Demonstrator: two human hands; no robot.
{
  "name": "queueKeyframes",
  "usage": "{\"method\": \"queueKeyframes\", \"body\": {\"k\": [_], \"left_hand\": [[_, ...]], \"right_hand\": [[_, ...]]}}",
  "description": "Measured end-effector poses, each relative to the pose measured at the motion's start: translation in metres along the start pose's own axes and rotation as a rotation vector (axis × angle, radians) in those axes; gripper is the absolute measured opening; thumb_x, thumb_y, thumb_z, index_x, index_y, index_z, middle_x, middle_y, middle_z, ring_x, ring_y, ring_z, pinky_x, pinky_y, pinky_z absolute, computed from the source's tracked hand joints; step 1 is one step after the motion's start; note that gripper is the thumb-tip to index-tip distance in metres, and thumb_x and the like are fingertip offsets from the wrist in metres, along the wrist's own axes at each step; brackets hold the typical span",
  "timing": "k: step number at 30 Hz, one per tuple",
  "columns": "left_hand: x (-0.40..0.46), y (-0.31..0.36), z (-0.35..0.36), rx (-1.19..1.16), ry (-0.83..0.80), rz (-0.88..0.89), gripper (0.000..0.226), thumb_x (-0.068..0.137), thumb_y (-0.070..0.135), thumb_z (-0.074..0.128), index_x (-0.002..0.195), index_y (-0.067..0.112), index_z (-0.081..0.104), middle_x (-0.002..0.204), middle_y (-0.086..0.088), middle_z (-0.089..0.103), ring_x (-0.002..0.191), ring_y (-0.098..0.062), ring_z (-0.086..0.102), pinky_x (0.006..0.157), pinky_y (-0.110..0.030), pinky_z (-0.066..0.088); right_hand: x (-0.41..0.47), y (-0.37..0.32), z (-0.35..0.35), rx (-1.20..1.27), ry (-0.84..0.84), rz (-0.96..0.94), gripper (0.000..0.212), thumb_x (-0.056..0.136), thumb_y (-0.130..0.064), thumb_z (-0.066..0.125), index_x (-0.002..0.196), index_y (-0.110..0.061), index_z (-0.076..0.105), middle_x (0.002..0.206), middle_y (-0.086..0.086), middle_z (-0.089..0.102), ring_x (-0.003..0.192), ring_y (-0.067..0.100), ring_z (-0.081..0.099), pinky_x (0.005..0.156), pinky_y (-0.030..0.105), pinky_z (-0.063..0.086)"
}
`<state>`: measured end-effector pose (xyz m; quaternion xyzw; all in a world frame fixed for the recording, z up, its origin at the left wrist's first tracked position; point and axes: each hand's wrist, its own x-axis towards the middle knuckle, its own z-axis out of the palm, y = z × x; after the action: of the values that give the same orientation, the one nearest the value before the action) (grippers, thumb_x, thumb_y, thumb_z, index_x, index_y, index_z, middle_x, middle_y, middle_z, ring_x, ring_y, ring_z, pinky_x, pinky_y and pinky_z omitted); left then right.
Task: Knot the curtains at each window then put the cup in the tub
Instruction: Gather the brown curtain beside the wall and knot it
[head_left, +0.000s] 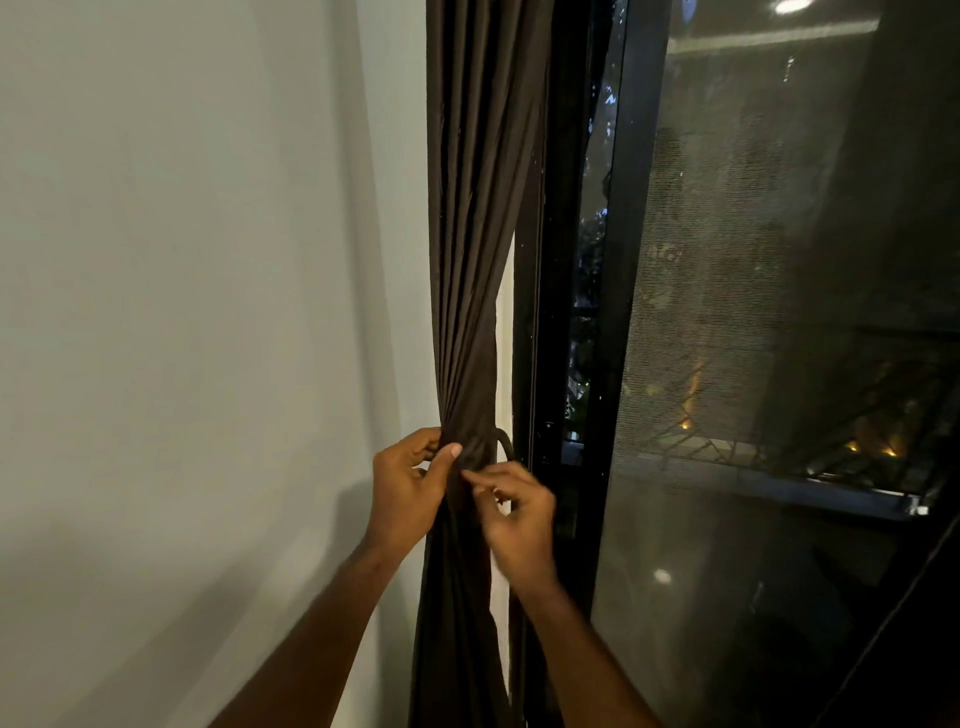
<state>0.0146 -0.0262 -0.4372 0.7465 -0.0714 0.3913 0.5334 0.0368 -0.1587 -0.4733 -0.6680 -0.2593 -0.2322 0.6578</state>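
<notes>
Beside the dark window frame (540, 260), brown curtain (470, 208) hung vertically, gathered at mid-height, gripped by left hand (408, 486), pinched by right hand (517, 512).

Wall (182, 312) left (bare), window frame (535, 338) right
</notes>
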Motion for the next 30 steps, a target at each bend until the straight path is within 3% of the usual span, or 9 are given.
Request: {"method": "queueKeyframes", "body": {"k": [3, 6, 9, 12, 16, 19, 22, 27, 30], "left_hand": [[0.002, -0.003, -0.010, -0.048, -0.042, -0.045, 0.020, 0.094, 0.014, 0.069, 0.101, 0.033, 0.074, 0.093, 0.008, 0.077, 0.091, -0.017, 0.075, 0.080, -0.024, 0.060], [0.003, -0.002, -0.014, -0.089, -0.077, -0.061, 0.024, 0.095, 0.011, 0.068, 0.102, 0.033, 0.075, 0.096, 0.005, 0.078, 0.094, -0.019, 0.075, 0.083, -0.024, 0.059], [0.004, -0.005, -0.014, -0.108, -0.095, -0.097, 0.018, 0.095, 0.011, 0.067, 0.104, 0.024, 0.075, 0.097, 0.001, 0.078, 0.094, -0.021, 0.075, 0.086, -0.031, 0.060], [0.004, -0.005, -0.014, -0.089, -0.076, -0.091, 0.016, 0.095, 0.011, 0.068, 0.104, 0.022, 0.075, 0.096, 0.002, 0.078, 0.093, -0.020, 0.075, 0.084, -0.031, 0.061], [0.003, -0.003, -0.011, 0.025, 0.011, -0.076, 0.025, 0.092, 0.013, 0.072, 0.101, 0.037, 0.069, 0.091, 0.013, 0.074, 0.089, -0.012, 0.072, 0.076, -0.024, 0.061], [-0.003, -0.007, -0.005, 0.075, 0.013, -0.061, 0.030, 0.091, 0.014, 0.073, 0.101, 0.041, 0.065, 0.092, 0.021, 0.072, 0.089, -0.007, 0.070, 0.073, -0.020, 0.060], [-0.009, -0.016, 0.003, 0.087, -0.011, -0.092, 0.021, 0.091, 0.013, 0.073, 0.107, 0.026, 0.072, 0.097, 0.011, 0.074, 0.091, -0.011, 0.071, 0.076, -0.029, 0.063], [-0.017, -0.023, 0.014, 0.098, 0.038, -0.068, 0.016, 0.090, 0.012, 0.075, 0.103, 0.021, 0.077, 0.093, 0.012, 0.075, 0.089, -0.007, 0.070, 0.076, -0.024, 0.061], [-0.018, -0.023, 0.019, 0.113, 0.024, -0.058, 0.018, 0.093, 0.015, 0.071, 0.105, 0.028, 0.073, 0.096, 0.017, 0.072, 0.094, -0.004, 0.068, 0.078, -0.019, 0.059]], "right_hand": [[0.024, 0.009, -0.014, -0.011, 0.192, 0.087, 0.043, 0.085, 0.010, 0.068, 0.102, -0.029, 0.075, 0.102, -0.005, 0.069, 0.096, 0.010, 0.067, 0.087, 0.034, 0.058], [0.049, 0.014, -0.021, -0.052, 0.050, 0.225, 0.049, 0.087, -0.005, 0.072, 0.118, -0.041, 0.064, 0.124, -0.010, 0.061, 0.113, 0.010, 0.057, 0.097, 0.031, 0.049], [0.067, 0.016, -0.021, -0.118, -0.150, 0.333, 0.042, 0.089, -0.015, 0.074, 0.128, -0.028, 0.065, 0.137, -0.008, 0.056, 0.128, 0.016, 0.051, 0.112, 0.042, 0.041], [0.067, 0.016, -0.019, -0.150, -0.073, 0.255, 0.020, 0.087, -0.009, 0.076, 0.106, -0.015, 0.074, 0.120, -0.003, 0.064, 0.115, 0.014, 0.060, 0.105, 0.041, 0.049], [0.048, 0.017, -0.019, -0.188, 0.077, 0.151, 0.012, 0.084, -0.012, 0.080, 0.095, -0.015, 0.076, 0.104, -0.007, 0.057, 0.098, 0.006, 0.060, 0.088, 0.026, 0.052], [0.032, 0.011, -0.012, -0.221, 0.102, 0.102, 0.010, 0.086, -0.015, 0.079, 0.096, -0.016, 0.077, 0.101, -0.008, 0.057, 0.097, 0.010, 0.061, 0.085, 0.030, 0.054], [0.018, 0.007, -0.004, -0.371, 0.135, 0.024, 0.014, 0.089, -0.015, 0.075, 0.102, -0.014, 0.079, 0.104, -0.001, 0.059, 0.100, 0.016, 0.058, 0.089, 0.041, 0.053], [0.006, 0.001, 0.007, -0.133, 0.126, 0.044, 0.017, 0.093, -0.007, 0.069, 0.105, -0.015, 0.078, 0.103, -0.010, 0.058, 0.097, 0.004, 0.062, 0.082, 0.017, 0.055], [0.005, 0.004, 0.009, -0.047, 0.102, 0.093, 0.021, 0.094, -0.003, 0.065, 0.106, -0.018, 0.075, 0.109, -0.009, 0.062, 0.103, 0.004, 0.064, 0.086, 0.018, 0.055]]}}
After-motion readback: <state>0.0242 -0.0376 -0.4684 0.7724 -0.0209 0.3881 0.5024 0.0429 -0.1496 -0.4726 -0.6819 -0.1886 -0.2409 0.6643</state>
